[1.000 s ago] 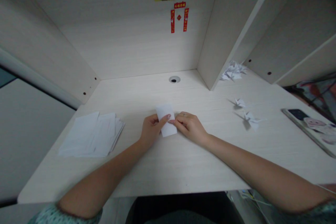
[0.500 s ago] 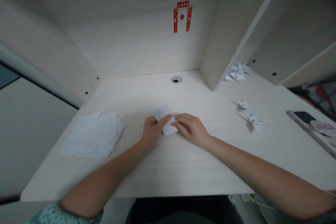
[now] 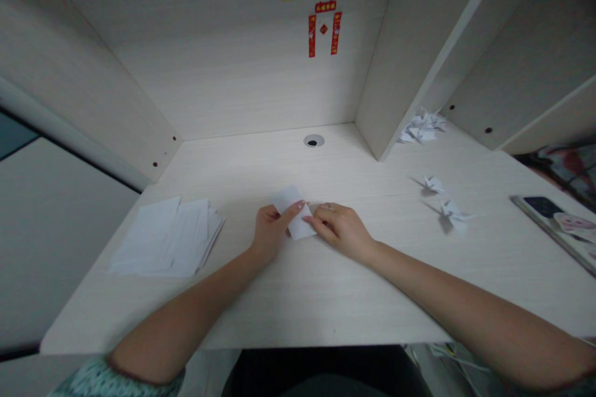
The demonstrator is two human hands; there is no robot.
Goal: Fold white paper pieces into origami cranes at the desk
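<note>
A small folded white paper [image 3: 302,227] lies between my hands at the middle of the desk. My left hand [image 3: 274,226] grips its left side, with the thumb stretched across the top of the paper. From the right, my right hand [image 3: 339,227] pinches the paper's right edge between thumb and fingers; a ring shows on one finger. The fingertips of both hands are close together on the paper. The undersides of the fingers are hidden.
A stack of white paper sheets [image 3: 161,239] lies on the desk [image 3: 279,310] at left. Two folded paper figures [image 3: 434,184] [image 3: 453,215] sit at right, a pile of similar ones [image 3: 423,127] behind them, beside an upright panel [image 3: 410,68]. A phone [image 3: 554,223] lies at far right.
</note>
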